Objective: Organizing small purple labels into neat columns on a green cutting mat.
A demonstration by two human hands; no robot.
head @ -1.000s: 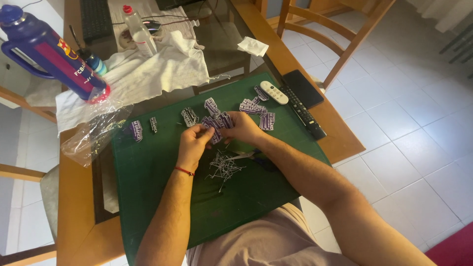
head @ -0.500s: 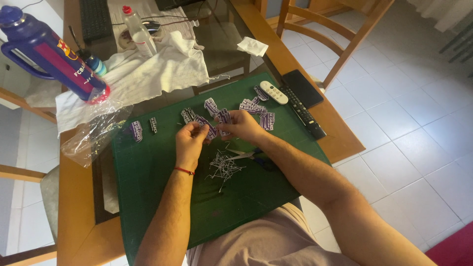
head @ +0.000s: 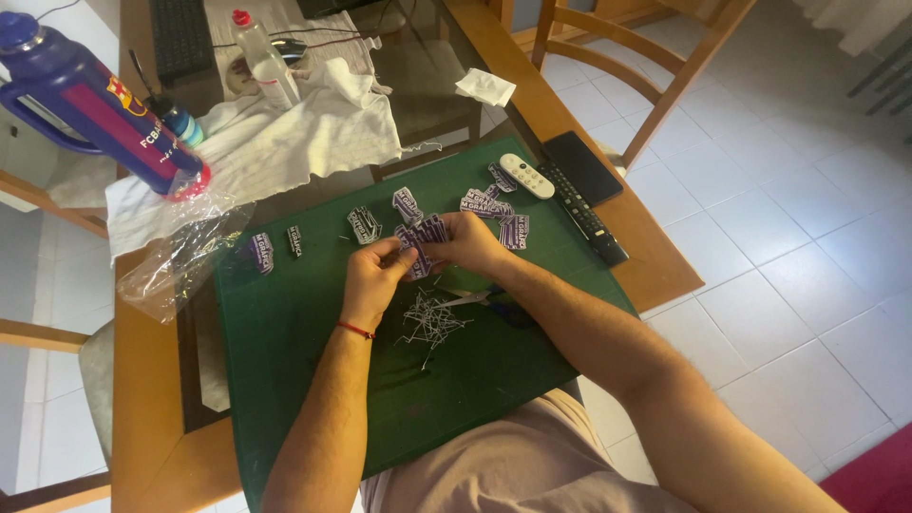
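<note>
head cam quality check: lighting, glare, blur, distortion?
Head view: soft, even daylight, faint shadows under the left hand and right hand; mild glare on the glass tabletop and floor tiles; wide-angle bowing at the edges; hands and purple sticker cut-out reasonably sharp, paper trimmings on the green cutting mat resolved.

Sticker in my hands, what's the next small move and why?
Probably set the sticker down on the green mat beside the other cutouts. Both the left hand and right hand pinch it, scissors lie idle, and trimmings suggest the cutting is finished.
</note>
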